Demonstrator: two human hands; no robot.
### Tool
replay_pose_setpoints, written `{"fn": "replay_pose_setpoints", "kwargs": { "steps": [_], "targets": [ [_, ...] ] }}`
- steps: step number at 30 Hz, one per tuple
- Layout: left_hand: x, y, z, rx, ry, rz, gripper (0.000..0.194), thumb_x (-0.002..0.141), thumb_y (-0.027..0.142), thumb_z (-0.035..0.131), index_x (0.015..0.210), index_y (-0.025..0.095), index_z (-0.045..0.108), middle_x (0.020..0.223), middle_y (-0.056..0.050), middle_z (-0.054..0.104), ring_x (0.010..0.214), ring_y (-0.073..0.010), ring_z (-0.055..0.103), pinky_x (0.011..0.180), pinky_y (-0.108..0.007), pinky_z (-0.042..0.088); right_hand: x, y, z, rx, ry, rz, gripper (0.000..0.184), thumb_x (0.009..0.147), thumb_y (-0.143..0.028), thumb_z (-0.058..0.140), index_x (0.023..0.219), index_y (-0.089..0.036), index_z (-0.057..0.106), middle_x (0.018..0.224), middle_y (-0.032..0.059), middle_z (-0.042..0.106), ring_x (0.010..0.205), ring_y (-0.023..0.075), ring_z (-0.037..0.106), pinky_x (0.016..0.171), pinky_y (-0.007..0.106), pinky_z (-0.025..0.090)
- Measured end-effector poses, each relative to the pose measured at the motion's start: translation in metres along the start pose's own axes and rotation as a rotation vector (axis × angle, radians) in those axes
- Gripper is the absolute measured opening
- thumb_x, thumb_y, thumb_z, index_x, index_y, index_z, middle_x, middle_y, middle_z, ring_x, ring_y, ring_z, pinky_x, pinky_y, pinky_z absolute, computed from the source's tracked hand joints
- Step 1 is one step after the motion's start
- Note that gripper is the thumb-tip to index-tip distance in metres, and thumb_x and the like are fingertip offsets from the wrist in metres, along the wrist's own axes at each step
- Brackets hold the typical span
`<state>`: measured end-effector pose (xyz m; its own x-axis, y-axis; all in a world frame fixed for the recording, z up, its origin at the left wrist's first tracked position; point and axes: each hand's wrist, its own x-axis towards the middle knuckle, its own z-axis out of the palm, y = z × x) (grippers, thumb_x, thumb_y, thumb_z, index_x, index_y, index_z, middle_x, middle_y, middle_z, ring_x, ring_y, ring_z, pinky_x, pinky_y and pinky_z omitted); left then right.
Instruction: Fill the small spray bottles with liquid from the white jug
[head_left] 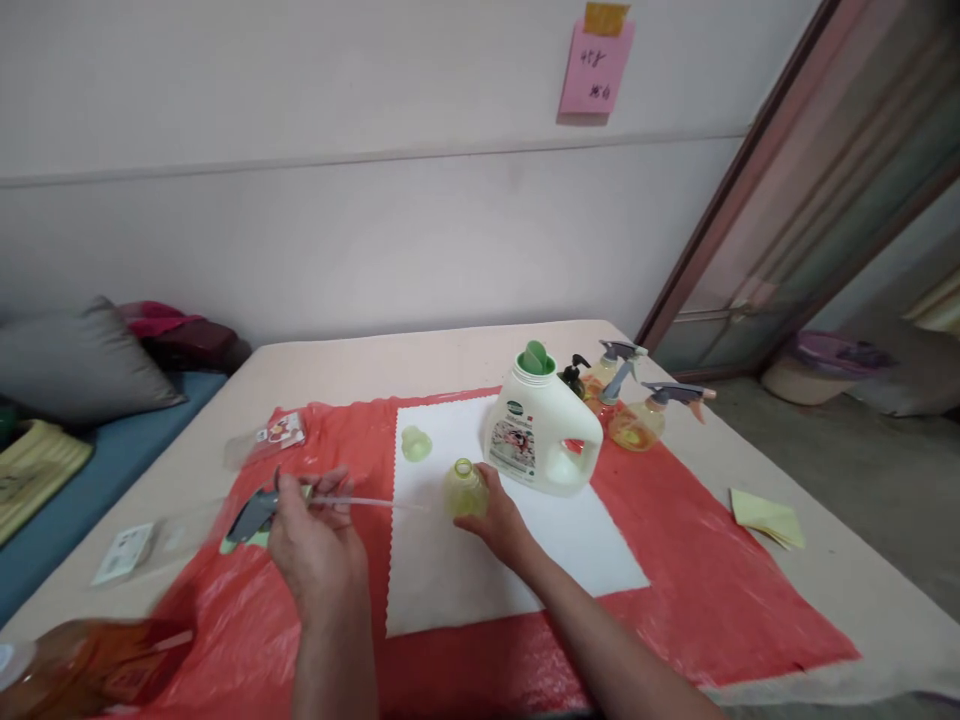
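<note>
Head view: I look down at my desk (825, 590).
Red sheet (675, 560): one, spread flat to catch spills.
White mat (465, 570): one, on top.
Big jug (541, 428): one, cap open.
Spray bottles (637, 420): two, well behind.
Small yellow bottle (463, 490): one, my right hand (499, 520) keeps it upright in its grip.
Sprayer top (259, 512): one, gripped in my left hand (319, 550), its tube pointing at the bottle.

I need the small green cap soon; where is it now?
In the head view, the small green cap lies on the white cloth, left of the detergent jug.
</note>
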<state>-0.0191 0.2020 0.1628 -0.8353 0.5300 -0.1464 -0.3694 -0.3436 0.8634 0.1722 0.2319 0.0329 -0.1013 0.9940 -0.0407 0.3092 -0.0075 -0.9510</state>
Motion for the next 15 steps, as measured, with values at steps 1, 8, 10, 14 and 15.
{"fn": "replay_pose_setpoints", "kwargs": {
  "steps": [1,8,10,14,15],
  "targets": [
    [0.000,-0.001,0.000,0.003,-0.009,-0.015,0.023,0.087,0.041,0.060,0.085,0.019,0.055,0.078,0.001,0.062,0.079,-0.0143,0.068,0.080,-0.031,0.055,0.002,0.003,0.001,0.011,-0.004,0.004,0.083,0.058,-0.022,0.078,0.133,-0.027,0.042,0.131,0.0060,0.059,0.119,0.0287,0.056,0.105,0.048,0.041],
    [0.005,-0.003,-0.003,-0.005,-0.042,-0.058,0.024,0.085,0.041,0.065,0.085,0.019,0.055,0.079,0.000,0.063,0.081,-0.0143,0.068,0.081,-0.031,0.055,-0.008,0.006,-0.011,0.106,0.200,-0.063,0.073,0.065,-0.044,0.080,0.128,-0.022,0.049,0.130,0.0114,0.059,0.125,0.0302,0.053,0.109,0.048,0.037],
    [0.005,-0.004,-0.003,-0.005,-0.047,-0.067,0.024,0.084,0.041,0.065,0.085,0.019,0.055,0.078,0.000,0.063,0.082,-0.0145,0.068,0.083,-0.031,0.055,-0.013,0.001,-0.020,0.133,0.359,-0.102,0.049,0.081,-0.053,0.065,0.116,-0.021,0.052,0.115,0.0099,0.062,0.112,0.0259,0.058,0.103,0.043,0.041],
    [0.006,-0.005,-0.004,0.009,-0.058,-0.084,0.026,0.084,0.043,0.065,0.085,0.019,0.055,0.077,0.000,0.064,0.083,-0.0159,0.069,0.083,-0.032,0.056,-0.013,-0.008,-0.039,0.177,0.716,-0.114,0.038,0.092,-0.058,0.047,0.104,-0.022,0.048,0.105,0.0074,0.057,0.102,0.0221,0.053,0.095,0.037,0.041],
    [0.006,-0.005,-0.004,0.011,-0.058,-0.088,0.025,0.084,0.043,0.065,0.085,0.020,0.055,0.077,0.000,0.065,0.084,-0.0161,0.069,0.083,-0.032,0.056,-0.011,-0.009,-0.043,0.188,0.773,-0.104,0.039,0.093,-0.058,0.045,0.106,-0.022,0.048,0.108,0.0077,0.056,0.103,0.0219,0.052,0.095,0.036,0.040]
  ]
}}
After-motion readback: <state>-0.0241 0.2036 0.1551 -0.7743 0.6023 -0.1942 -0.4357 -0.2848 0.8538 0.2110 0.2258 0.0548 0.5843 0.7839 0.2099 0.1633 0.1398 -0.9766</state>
